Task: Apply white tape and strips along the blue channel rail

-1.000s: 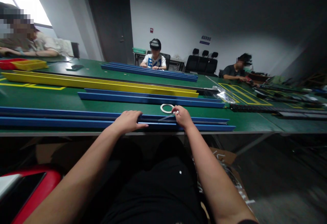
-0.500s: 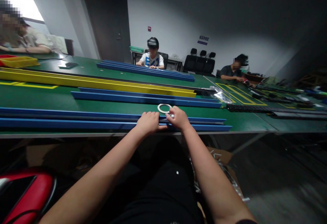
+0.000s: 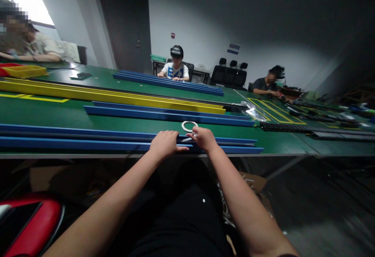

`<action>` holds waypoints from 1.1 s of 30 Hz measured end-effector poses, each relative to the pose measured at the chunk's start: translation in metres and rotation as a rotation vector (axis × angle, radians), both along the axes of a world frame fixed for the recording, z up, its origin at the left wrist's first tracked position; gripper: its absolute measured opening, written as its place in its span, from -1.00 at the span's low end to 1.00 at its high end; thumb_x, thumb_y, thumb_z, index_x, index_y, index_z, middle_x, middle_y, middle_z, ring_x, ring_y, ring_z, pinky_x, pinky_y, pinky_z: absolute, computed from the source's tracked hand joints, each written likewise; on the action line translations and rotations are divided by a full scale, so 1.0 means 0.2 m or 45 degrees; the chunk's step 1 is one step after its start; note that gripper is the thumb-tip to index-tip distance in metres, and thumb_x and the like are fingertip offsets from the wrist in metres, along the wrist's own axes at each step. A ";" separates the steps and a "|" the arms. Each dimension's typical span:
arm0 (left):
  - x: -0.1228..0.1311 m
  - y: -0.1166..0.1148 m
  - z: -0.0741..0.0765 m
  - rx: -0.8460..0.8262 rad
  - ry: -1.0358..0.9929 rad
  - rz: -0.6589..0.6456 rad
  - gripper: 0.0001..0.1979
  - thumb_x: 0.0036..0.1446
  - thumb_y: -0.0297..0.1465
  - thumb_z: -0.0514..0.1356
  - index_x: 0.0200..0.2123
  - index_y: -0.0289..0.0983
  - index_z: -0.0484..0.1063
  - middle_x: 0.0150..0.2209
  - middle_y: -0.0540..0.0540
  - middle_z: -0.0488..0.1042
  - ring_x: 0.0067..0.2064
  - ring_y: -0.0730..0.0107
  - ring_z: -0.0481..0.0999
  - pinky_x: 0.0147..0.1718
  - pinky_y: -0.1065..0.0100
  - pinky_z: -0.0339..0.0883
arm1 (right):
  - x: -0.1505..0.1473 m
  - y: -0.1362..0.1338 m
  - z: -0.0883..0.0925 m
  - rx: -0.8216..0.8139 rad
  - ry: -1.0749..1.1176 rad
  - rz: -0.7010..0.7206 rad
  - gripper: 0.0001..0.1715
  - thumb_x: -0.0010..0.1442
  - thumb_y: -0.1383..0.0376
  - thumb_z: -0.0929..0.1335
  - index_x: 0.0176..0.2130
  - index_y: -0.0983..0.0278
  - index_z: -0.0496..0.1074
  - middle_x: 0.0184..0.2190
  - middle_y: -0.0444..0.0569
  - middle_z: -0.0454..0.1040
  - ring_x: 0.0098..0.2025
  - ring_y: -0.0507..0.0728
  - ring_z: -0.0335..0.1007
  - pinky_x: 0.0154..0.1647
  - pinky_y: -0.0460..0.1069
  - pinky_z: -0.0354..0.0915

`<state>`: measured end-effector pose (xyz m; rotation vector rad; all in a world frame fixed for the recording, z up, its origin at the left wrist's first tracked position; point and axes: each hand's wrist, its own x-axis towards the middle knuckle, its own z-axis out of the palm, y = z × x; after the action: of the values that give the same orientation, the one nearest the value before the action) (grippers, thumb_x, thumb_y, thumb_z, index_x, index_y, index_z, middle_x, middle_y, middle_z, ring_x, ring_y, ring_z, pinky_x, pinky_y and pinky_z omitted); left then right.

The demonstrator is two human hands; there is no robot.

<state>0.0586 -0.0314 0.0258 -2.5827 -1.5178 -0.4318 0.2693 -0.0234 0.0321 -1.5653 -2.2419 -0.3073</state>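
My left hand lies over the front blue rail, its fingers together and bent over it, the thumb stretched right along the near edge. Just to its right, my right hand pinches a roll of white tape at the roll's lower right edge. A short pale strip runs from the right fingertips toward the left thumb, low over the rail. My hands partly cover the rail's middle, and the left fingertips are hidden behind the hand.
Behind lie another blue rail, a long yellow rail and a far stack of blue rails. Clear plastic wrap and black strips are to the right. Several people sit around the green table. A red chair stands lower left.
My left hand has shifted a little left, widening the gap between the hands. The right hand has turned slightly, and more of the pale strip shows. The view has tilted slightly.
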 end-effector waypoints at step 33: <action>-0.24 0.10 0.00 -0.163 0.142 0.156 -0.20 -0.06 0.29 0.04 -0.06 -0.29 0.39 -0.04 -0.37 0.49 0.03 -0.15 0.43 0.03 -0.02 0.16 | 0.08 0.05 -0.05 0.139 0.214 0.007 -0.78 0.17 0.33 0.25 -0.13 0.25 0.31 -0.18 0.05 0.37 -0.18 0.16 0.28 -0.15 -0.02 0.19</action>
<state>0.0113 -0.0123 0.0253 -2.5392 -1.7040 -0.1796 0.2852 -0.0132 0.0221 -1.4717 -2.0659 -0.2807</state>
